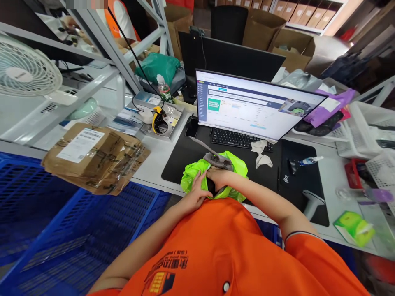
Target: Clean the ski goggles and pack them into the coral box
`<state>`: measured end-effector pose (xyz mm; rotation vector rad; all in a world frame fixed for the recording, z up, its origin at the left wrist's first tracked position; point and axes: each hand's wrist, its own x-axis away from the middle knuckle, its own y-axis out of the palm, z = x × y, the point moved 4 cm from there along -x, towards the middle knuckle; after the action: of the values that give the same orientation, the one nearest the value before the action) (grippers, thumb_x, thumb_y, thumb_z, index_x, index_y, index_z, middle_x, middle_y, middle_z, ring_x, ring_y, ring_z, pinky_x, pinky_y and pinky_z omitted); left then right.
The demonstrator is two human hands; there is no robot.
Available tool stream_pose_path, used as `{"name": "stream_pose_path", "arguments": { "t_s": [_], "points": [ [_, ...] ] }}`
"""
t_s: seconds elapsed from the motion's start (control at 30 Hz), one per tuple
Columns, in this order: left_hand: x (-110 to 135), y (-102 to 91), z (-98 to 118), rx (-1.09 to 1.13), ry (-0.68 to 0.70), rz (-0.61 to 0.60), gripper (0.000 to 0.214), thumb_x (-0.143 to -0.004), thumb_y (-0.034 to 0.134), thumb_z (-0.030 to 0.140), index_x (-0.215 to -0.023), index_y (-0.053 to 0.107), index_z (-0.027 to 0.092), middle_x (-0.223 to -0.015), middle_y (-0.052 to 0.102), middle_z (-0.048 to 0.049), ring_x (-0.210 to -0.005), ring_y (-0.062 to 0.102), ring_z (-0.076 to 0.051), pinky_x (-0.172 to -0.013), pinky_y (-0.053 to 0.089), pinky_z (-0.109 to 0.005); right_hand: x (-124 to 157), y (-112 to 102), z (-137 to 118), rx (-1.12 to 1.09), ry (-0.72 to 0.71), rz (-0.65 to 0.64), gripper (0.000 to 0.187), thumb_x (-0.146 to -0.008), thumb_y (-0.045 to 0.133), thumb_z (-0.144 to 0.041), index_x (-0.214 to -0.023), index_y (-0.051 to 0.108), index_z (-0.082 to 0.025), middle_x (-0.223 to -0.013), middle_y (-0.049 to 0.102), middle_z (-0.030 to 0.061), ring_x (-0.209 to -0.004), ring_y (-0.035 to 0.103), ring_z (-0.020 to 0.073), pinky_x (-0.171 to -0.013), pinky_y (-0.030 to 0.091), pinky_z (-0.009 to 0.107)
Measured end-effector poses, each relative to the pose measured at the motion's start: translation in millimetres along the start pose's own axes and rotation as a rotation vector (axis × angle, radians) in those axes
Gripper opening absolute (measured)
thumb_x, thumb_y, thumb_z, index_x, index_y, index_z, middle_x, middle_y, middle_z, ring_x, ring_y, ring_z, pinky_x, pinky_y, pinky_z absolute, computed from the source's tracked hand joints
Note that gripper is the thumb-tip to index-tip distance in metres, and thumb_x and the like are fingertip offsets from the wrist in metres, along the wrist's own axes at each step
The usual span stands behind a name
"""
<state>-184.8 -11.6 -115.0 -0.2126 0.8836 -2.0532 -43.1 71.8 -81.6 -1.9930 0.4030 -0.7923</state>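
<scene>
A bright green plastic bag (238, 165) lies bunched at the front edge of the desk, against my body. Grey fabric (219, 160) with a long thin strap sticks out of its top. My left hand (197, 190) grips the near left rim of the bag, thumb and fingers on either side of the opening. Into that opening reaches my right hand (216, 176), palm down beside the grey fabric. Its fingers are hidden inside the bag, so what they touch there cannot be seen. Something dark shows between the two hands.
Behind the bag are a keyboard (231, 139) and a lit monitor (247, 109). A taped cardboard box (95, 158) sits left, above blue crates (92, 234). On the right lie a crumpled white cloth (262, 154), a scanner (312, 203) and a tissue pack (354, 228).
</scene>
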Motion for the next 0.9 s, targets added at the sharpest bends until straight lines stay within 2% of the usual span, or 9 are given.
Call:
{"name": "stream_pose_path", "arguments": {
  "t_s": [0.1,0.17,0.27,0.37,0.43,0.53,0.67,0.83,0.9],
  "points": [
    [6.4,-3.3,0.5,-0.036,-0.072,0.076,0.033,-0.083,0.06,0.001,-0.097,0.08,0.024,-0.173,-0.005,0.0056,-0.159,0.002,-0.04,-0.126,0.016,-0.063,14.2,-1.5,-0.1,0.001,-0.009,-0.016,0.068,-0.067,0.086,-0.031,-0.124,0.057,-0.006,-0.117,0.067,0.0208,-0.107,0.065,0.0331,-0.095,0.052,0.04],
    [8.8,-4.7,0.7,-0.06,-0.127,0.111,0.026,-0.082,0.064,0.004,-0.097,0.078,0.02,-0.173,-0.002,0.0003,-0.158,0.006,-0.04,-0.126,0.019,-0.062,26.0,-7.7,-3.1,-0.005,-0.038,0.02,0.062,-0.073,0.079,-0.025,-0.127,0.054,-0.008,-0.115,0.066,0.0184,-0.102,0.066,0.0301,-0.088,0.053,0.037],
    [7.3,-7.7,1.9,-0.11,-0.163,0.132,0.018,-0.08,0.07,0.011,-0.096,0.075,0.016,-0.172,-0.001,-0.0064,-0.157,0.011,-0.042,-0.125,0.024,-0.06,42.8,-23.2,-7.8,0.006,-0.083,0.102,0.075,-0.072,0.075,-0.016,-0.141,0.047,-0.013,-0.121,0.061,0.0174,-0.106,0.064,0.0299,-0.086,0.052,0.036],
    [-0.5,-14.9,7.5,-0.181,-0.091,0.147,0.018,-0.081,0.072,0.018,-0.099,0.073,0.015,-0.172,0.0,-0.0099,-0.157,0.014,-0.042,-0.124,0.026,-0.059,57.8,-41.5,-2.6,-0.038,-0.081,0.185,0.078,-0.072,0.074,-0.015,-0.145,0.048,-0.021,-0.122,0.059,0.0136,-0.108,0.063,0.0285,-0.087,0.051,0.036],
    [-8.1,-20.6,13.5,-0.229,-0.015,0.148,0.017,-0.083,0.072,0.02,-0.099,0.072,0.016,-0.172,0.0,-0.0102,-0.156,0.016,-0.041,-0.124,0.028,-0.058,67.7,-52.3,9.2,-0.117,-0.081,0.256,0.074,-0.071,0.076,-0.017,-0.141,0.053,-0.022,-0.121,0.061,0.0118,-0.108,0.063,0.0278,-0.092,0.051,0.037],
    [-21.0,-26.3,20.7,-0.311,0.018,0.104,0.013,-0.083,0.073,0.02,-0.096,0.073,0.016,-0.172,0.001,-0.0099,-0.156,0.016,-0.044,-0.122,0.031,-0.059,82.9,-60.9,36.0,-0.266,-0.081,0.378,0.073,-0.065,0.083,-0.021,-0.134,0.058,-0.019,-0.122,0.066,0.0113,-0.112,0.063,0.029,-0.102,0.049,0.042],
    [-36.0,-24.7,24.5,-0.363,-0.054,0.025,0.021,-0.08,0.076,0.018,-0.1,0.073,0.017,-0.173,0.002,-0.0109,-0.154,0.018,-0.048,-0.116,0.039,-0.062,104.3,-56.4,67.5,-0.501,0.028,0.571,0.072,-0.057,0.088,-0.025,-0.124,0.063,-0.019,-0.122,0.067,0.0094,-0.114,0.064,0.0287,-0.104,0.049,0.045],
    [-45.1,-10.6,19.2,-0.353,-0.097,0.009,0.017,-0.078,0.075,0.01,-0.094,0.073,0.013,-0.173,-0.003,-0.0124,-0.154,0.017,-0.05,-0.117,0.038,-0.065,129.0,-47.3,64.1,-0.997,0.108,0.834,0.072,-0.053,0.091,-0.027,-0.119,0.063,-0.021,-0.118,0.068,0.0085,-0.113,0.066,0.0259,-0.098,0.055,0.041],
    [-45.6,-2.5,12.5,-0.335,-0.127,-0.003,0.018,-0.075,0.076,0.008,-0.092,0.073,0.012,-0.172,0.001,-0.0146,-0.154,0.016,-0.051,-0.117,0.037,-0.067,141.3,-50.3,58.7,-1.235,0.141,1.057,0.071,-0.054,0.09,-0.032,-0.12,0.063,-0.023,-0.113,0.071,0.0066,-0.107,0.068,0.0246,-0.096,0.057,0.041]
  ]
}}
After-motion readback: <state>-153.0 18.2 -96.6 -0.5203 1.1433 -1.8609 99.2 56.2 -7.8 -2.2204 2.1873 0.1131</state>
